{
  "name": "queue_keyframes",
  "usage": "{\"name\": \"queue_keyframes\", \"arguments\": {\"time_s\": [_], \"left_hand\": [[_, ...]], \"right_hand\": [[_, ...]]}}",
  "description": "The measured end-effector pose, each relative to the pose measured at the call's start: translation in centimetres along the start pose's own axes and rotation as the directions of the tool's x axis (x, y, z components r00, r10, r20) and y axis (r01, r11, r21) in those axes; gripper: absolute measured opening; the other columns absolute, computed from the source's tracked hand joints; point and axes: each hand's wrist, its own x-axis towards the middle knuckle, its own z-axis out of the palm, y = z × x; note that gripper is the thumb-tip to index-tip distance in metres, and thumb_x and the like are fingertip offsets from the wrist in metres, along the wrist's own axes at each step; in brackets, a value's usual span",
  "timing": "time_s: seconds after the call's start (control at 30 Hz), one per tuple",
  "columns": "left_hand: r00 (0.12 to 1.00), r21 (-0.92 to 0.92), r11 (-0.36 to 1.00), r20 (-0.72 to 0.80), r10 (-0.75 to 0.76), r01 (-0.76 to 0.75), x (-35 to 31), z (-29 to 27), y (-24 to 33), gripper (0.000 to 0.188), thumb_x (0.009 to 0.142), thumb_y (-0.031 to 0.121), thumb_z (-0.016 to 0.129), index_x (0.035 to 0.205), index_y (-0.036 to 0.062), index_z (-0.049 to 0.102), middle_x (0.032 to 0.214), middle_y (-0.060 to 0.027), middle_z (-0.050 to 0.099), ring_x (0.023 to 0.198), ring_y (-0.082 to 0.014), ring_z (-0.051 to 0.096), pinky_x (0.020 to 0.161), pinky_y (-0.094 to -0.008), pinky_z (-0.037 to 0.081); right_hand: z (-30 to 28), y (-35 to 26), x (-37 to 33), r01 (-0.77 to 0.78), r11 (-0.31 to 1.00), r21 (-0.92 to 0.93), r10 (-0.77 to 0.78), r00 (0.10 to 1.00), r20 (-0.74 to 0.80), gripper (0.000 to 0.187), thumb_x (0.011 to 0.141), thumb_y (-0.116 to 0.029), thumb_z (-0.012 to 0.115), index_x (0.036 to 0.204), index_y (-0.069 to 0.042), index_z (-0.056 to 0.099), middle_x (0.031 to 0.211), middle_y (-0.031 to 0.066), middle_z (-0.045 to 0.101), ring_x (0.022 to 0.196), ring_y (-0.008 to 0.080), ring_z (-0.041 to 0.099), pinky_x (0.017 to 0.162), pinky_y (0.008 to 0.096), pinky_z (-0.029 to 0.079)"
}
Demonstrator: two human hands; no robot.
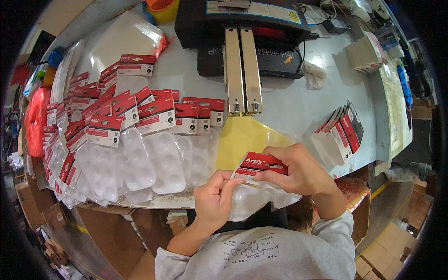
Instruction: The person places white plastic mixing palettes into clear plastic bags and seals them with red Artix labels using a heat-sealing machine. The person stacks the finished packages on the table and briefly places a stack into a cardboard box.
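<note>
Just in front of the table edge, both hands hold a red-and-white header card over the top of a clear bag with a white plastic paint palette in it. My left hand pinches the card's lower left corner and the bag, thumb on top. Closed on the right end of the card is my right hand, its thumb pressing the front. The palette hangs below the card, its wells partly hidden by the bag's folds. Beyond the hands lies a yellow sheet, under the tip of two long metal arms.
A black machine stands at the back middle, bearing the metal arms. Many carded palette packs are heaped on the left. Loose header cards stand in a stack at the right, with another card stack farther back. Clear bags lie back left.
</note>
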Motion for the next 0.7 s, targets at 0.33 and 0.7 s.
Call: {"name": "queue_keyframes", "arguments": {"time_s": [0.33,0.7], "left_hand": [[0.968,0.020,0.998,-0.245,0.060,-0.057,1.4,0.1,-0.6,0.020,0.092,0.013,0.055,0.088,-0.0047,0.063,0.069,-0.0042,0.061,0.065,-0.0068,0.050,0.058,-0.0214,0.041],[0.951,0.086,0.995,-0.297,0.080,-0.057,1.9,0.5,-1.3,0.021,0.093,0.013,0.052,0.087,-0.0055,0.061,0.069,-0.0037,0.058,0.065,-0.0075,0.047,0.059,-0.0223,0.040]], "right_hand": [[0.7,3.1,-1.1,-0.273,0.865,0.422,0.323,0.945,-0.050,0.020,0.079,-0.014,0.072,0.084,0.004,0.066,0.072,0.0067,0.065,0.066,0.0116,0.062,0.059,0.0238,0.046],[2.1,4.4,-2.3,-0.166,0.744,0.648,0.283,0.956,-0.080,0.012,0.084,-0.006,0.063,0.087,0.005,0.065,0.072,0.0069,0.064,0.062,0.0112,0.062,0.057,0.0224,0.049]]}}
